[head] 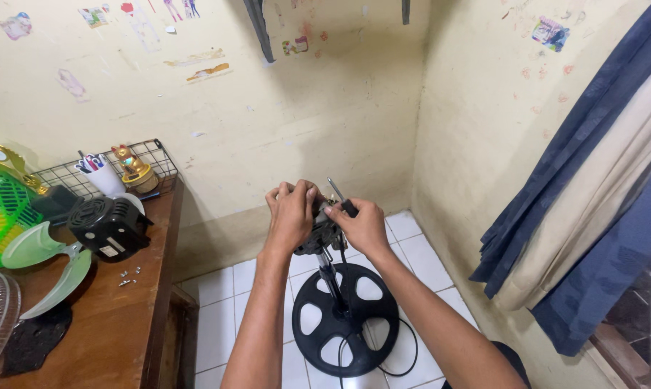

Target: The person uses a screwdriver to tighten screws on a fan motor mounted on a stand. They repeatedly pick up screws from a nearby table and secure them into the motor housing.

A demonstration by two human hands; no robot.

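Note:
A stripped fan motor [319,235] sits on top of a thin stand pole above a round black base [345,317] on the tiled floor. My left hand [292,214] is wrapped around the motor's left side. My right hand [361,225] presses against its right side and holds a screwdriver [341,199] with a dark handle, its metal shaft pointing up and to the left. A black cord [396,360] loops on the floor by the base. Most of the motor is hidden by my fingers.
A wooden table [116,324] stands at left with a black motor cover [109,226], pale green fan blades [48,259], several small screws [128,276], a green fan grille [1,209], a wire basket [156,155] and a white cup of pens [102,175]. Blue and beige curtains [606,202] hang at right.

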